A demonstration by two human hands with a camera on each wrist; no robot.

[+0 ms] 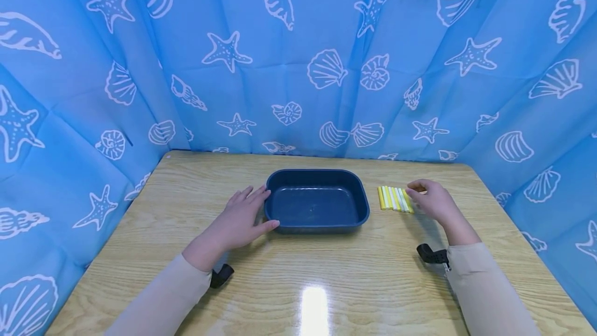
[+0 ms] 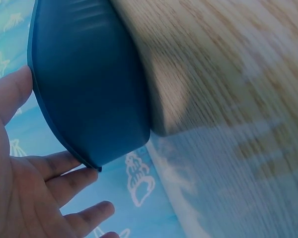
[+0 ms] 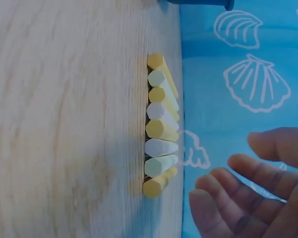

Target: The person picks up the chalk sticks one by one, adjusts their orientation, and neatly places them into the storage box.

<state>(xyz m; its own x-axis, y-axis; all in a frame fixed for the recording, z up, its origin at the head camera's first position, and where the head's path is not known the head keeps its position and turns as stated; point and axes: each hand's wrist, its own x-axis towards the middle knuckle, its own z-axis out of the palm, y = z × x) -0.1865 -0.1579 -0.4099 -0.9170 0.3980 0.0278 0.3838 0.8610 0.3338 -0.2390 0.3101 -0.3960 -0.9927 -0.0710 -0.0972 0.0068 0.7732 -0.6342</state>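
The left hand, fingers spread and not gripping, touches the rim of a dark blue tub at its nine o'clock end. The right hand, loosely bent and holding nothing, hovers at three o'clock of eight yellow, white and pale green sticks. Their row lies at the tub's three o'clock, apart from it. Both rest on a wood-grained table; a shell-printed blue curtain hangs at twelve o'clock.

High head view, forward-down over the table; low, close, sideways wrist views, tub common to head and left.
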